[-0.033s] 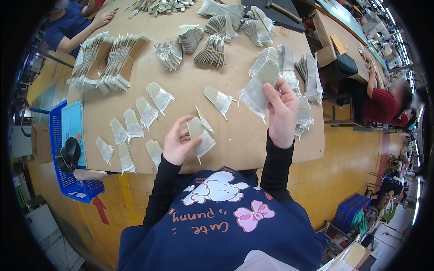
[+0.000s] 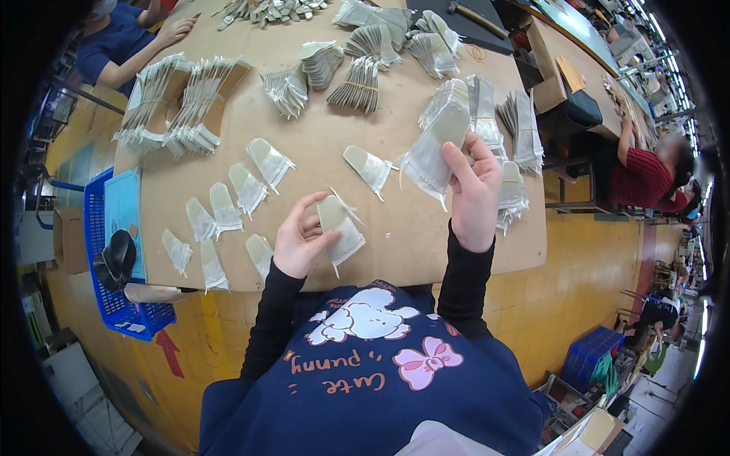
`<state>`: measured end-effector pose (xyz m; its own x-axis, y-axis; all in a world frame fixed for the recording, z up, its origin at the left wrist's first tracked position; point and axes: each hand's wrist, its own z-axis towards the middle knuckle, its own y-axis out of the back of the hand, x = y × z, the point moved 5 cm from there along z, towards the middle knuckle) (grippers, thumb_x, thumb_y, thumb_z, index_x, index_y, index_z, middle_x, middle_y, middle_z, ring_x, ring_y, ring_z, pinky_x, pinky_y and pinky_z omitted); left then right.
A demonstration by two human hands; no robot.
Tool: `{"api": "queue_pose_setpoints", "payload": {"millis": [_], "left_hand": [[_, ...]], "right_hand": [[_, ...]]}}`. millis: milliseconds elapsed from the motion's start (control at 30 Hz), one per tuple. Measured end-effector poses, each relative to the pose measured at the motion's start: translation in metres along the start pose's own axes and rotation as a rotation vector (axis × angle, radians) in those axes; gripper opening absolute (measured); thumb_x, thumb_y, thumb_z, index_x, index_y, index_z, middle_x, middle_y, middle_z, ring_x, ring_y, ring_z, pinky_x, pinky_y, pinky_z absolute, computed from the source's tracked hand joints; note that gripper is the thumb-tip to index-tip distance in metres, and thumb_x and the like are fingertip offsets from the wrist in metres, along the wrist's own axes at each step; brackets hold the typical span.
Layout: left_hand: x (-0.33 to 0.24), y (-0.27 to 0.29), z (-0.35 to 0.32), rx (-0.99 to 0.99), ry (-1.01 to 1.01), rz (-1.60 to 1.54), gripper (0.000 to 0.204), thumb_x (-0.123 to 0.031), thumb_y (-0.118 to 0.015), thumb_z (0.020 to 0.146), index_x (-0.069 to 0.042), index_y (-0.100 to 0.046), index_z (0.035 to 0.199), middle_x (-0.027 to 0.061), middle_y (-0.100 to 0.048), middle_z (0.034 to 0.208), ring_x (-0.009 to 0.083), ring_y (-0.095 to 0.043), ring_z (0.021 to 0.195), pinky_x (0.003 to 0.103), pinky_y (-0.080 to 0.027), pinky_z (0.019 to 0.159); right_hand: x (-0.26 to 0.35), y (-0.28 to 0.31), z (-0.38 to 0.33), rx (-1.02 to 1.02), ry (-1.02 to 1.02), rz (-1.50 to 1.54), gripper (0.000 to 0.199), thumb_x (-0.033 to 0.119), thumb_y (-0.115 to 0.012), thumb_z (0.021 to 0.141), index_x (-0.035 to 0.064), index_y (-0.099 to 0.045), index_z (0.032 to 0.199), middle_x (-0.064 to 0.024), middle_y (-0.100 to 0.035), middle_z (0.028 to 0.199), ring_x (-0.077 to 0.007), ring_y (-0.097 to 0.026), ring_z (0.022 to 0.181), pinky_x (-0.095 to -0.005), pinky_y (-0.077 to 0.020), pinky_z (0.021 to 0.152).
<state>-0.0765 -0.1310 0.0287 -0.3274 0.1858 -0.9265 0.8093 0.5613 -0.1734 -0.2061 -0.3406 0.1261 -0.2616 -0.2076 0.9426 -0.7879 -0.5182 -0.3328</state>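
Observation:
My left hand (image 2: 303, 242) pinches a small, pale piece (image 2: 339, 226) with a rounded greenish top and a whitish lower part; a second thin piece shows edge-on behind it. Held up on the right, my right hand (image 2: 474, 178) grips a larger tongue-shaped piece (image 2: 439, 156) of the same colours between thumb and fingers. Whether it is a single layer I cannot tell. Between the hands, a loose piece (image 2: 368, 169) lies flat on the table. Several more loose pieces (image 2: 226, 207) are spread to the left of my left hand.
Banded bundles (image 2: 182, 106) stand at the table's (image 2: 304, 148) far left, with more stacks (image 2: 356, 85) at the back and right. A hammer (image 2: 477, 18) lies on a dark mat. A blue basket (image 2: 95, 228) adjoins the left edge. A co-worker's hand (image 2: 176, 30) rests far left.
The pieces in my left hand have shifted slightly; the rear one sits lower and closer to the front one. My right hand looks the same.

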Motion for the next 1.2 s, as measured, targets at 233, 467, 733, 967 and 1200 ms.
{"api": "queue_pose_setpoints", "payload": {"millis": [233,467,733,967,1200], "left_hand": [[-0.045,-0.016,-0.007,0.13,-0.03,0.001,0.065,0.009,-0.063,0.08,0.0,-0.037,0.138,0.0118,-0.066,0.103,0.0128,-0.062,0.092,0.023,-0.049,0.079],[-0.058,-0.02,-0.012,0.182,-0.055,-0.051,0.064,0.004,-0.066,0.082,0.0,-0.036,0.138,0.0137,-0.065,0.106,0.0155,-0.062,0.098,0.026,-0.05,0.082],[-0.064,-0.02,-0.011,0.195,-0.084,-0.128,0.063,0.002,-0.065,0.083,0.0,-0.036,0.138,0.0154,-0.064,0.112,0.0166,-0.06,0.102,0.028,-0.049,0.086],[-0.041,-0.017,-0.005,0.14,0.028,-0.204,0.054,-0.004,-0.058,0.091,-0.003,-0.036,0.139,0.0097,-0.065,0.106,0.0103,-0.059,0.094,0.025,-0.047,0.081],[0.002,-0.014,-0.007,0.104,0.035,-0.067,0.048,-0.008,-0.057,0.092,-0.003,-0.039,0.136,0.0068,-0.064,0.107,0.0088,-0.058,0.094,0.023,-0.046,0.082]], "right_hand": [[0.009,-0.023,-0.015,0.09,0.031,-0.02,0.027,0.006,-0.063,0.089,-0.0055,-0.056,0.113,-0.0116,-0.07,0.089,-0.0085,-0.064,0.078,-0.0196,-0.0479,0.071],[0.006,-0.022,-0.023,0.093,0.022,-0.078,0.029,0.006,-0.063,0.089,-0.0058,-0.055,0.114,-0.0121,-0.07,0.091,-0.0094,-0.064,0.08,-0.0195,-0.048,0.072],[0.0,-0.024,-0.038,0.142,-0.064,-0.086,0.029,0.004,-0.062,0.088,-0.0068,-0.055,0.114,-0.0115,-0.07,0.09,-0.01,-0.064,0.082,-0.0211,-0.0485,0.073],[-0.046,-0.042,-0.068,0.325,-0.124,-0.409,0.026,0.006,-0.064,0.087,-0.0032,-0.058,0.111,-0.0093,-0.068,0.078,-0.01,-0.064,0.069,-0.0246,-0.0501,0.061],[-0.081,-0.022,-0.082,0.252,-0.089,-0.742,0.02,0.01,-0.061,0.088,-0.0002,-0.062,0.104,-0.0088,-0.057,0.065,-0.0154,-0.056,0.055,-0.0258,-0.0426,0.052]]}}
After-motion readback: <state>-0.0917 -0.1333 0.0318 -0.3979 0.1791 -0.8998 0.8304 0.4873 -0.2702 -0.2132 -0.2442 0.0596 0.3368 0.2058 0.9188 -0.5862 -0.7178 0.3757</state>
